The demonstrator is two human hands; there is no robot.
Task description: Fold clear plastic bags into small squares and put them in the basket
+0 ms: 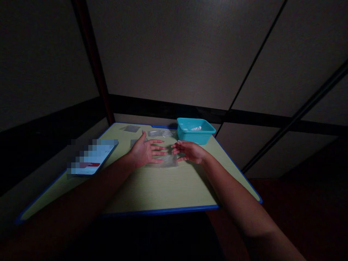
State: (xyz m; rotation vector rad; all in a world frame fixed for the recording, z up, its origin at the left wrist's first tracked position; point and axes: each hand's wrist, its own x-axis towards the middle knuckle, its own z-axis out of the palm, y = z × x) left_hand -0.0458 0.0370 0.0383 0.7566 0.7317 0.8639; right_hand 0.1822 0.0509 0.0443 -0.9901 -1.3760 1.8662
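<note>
My left hand (143, 151) is over the middle of the table, palm showing, fingers spread and thumb up, with nothing in it. Facing it from the right is my right hand (191, 151), its fingers partly curled but apart, holding nothing that I can see. Under and between the two hands lies a clear plastic bag (167, 161), partly covered by my left fingers. Another clear plastic bag (161, 133) lies farther back. Behind my left thumb a third flat, greyish piece (133, 142) is mostly hidden.
A turquoise plastic basin (194, 137) stands at the back right, with something whitish inside. At the back left lies a flat grey packet (132, 128). A tablet-like device (94, 159), partly blurred out, is on the left. The pale table (160, 195) has a blue edge; walls stand behind it.
</note>
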